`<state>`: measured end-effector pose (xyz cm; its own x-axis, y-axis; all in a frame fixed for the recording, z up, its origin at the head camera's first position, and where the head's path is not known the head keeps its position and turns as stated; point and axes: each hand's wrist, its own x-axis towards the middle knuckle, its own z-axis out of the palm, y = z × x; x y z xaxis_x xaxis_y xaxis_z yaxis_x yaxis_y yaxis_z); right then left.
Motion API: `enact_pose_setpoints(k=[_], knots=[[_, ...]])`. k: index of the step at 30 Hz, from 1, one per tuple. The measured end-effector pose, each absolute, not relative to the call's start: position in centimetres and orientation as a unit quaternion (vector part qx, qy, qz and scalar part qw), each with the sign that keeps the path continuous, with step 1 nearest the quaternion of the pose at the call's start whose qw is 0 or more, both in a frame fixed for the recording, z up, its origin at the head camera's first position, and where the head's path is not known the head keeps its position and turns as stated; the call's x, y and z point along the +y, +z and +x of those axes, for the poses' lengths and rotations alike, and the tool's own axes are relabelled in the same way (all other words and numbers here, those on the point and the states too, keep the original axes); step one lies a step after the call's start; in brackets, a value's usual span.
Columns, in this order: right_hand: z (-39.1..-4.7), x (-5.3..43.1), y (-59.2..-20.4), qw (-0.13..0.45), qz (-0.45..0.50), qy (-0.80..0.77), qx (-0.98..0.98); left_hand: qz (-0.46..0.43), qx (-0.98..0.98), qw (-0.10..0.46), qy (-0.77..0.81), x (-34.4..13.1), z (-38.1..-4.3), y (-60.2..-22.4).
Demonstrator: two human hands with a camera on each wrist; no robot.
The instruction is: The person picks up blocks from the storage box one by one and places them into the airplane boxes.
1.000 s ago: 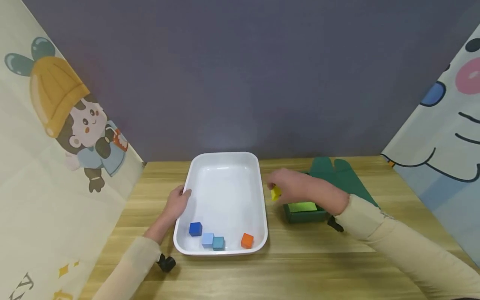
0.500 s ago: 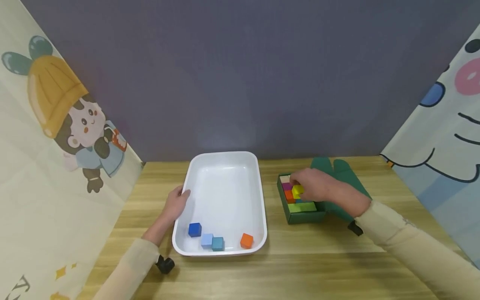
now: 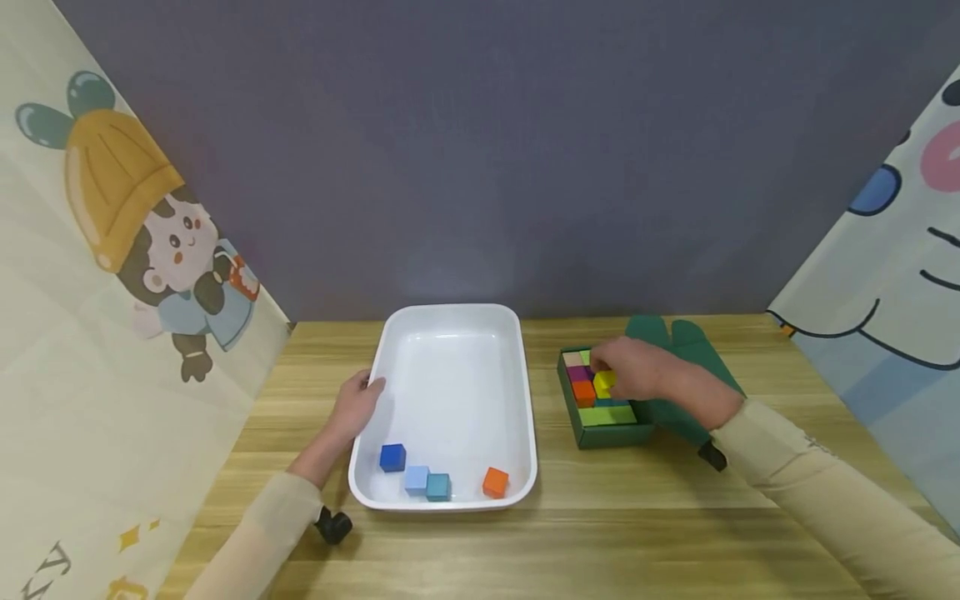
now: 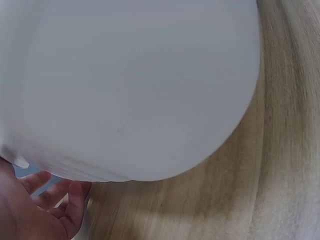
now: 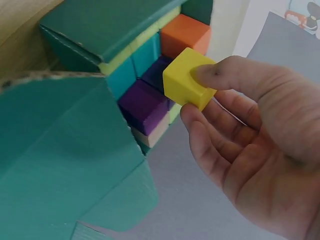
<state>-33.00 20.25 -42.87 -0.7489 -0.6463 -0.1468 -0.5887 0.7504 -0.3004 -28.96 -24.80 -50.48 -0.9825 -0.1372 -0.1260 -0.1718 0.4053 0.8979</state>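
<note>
My left hand (image 3: 354, 406) grips the left rim of a white tray (image 3: 450, 400), thumb over the edge; in the left wrist view its fingers (image 4: 75, 205) curl under the tray's side. Inside the tray's near end lie a dark blue cube (image 3: 392, 457), a light blue cube (image 3: 417, 480) touching a teal cube (image 3: 438, 487), and an orange cube (image 3: 495, 482). Over the open green box (image 3: 615, 437), my right hand (image 3: 637, 368) pinches a yellow cube (image 5: 185, 77) between thumb and fingers. Beneath it, the box holds several coloured blocks, including an orange one (image 5: 185, 35) and a purple one (image 5: 142, 105).
The box's green lid flap (image 3: 708, 358) lies folded out to the right, under my right forearm. A wooden table (image 3: 540, 542) carries everything. A grey panel (image 3: 480, 167) stands behind, with printed cloth walls on the left (image 3: 45, 292) and right (image 3: 885, 292).
My right hand has moved right with the yellow cube, from between tray and box to above the box's blocks. The left hand stays on the tray rim; the tray's cubes have not moved.
</note>
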Motion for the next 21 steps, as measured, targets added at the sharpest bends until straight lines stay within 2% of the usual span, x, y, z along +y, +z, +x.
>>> enact_pose_setpoints(k=[6, 21], knots=[[-33.5, 20.1, -44.0, 0.126, -0.344, -0.131, 0.921, -0.098, 0.843, 0.013, 0.529, -24.8, -29.0, -50.8], [-33.6, 19.6, -45.2, 0.097, -0.348, -0.101, 0.927, -0.089, 0.853, 0.002, 0.515, -24.8, -29.1, -50.5]])
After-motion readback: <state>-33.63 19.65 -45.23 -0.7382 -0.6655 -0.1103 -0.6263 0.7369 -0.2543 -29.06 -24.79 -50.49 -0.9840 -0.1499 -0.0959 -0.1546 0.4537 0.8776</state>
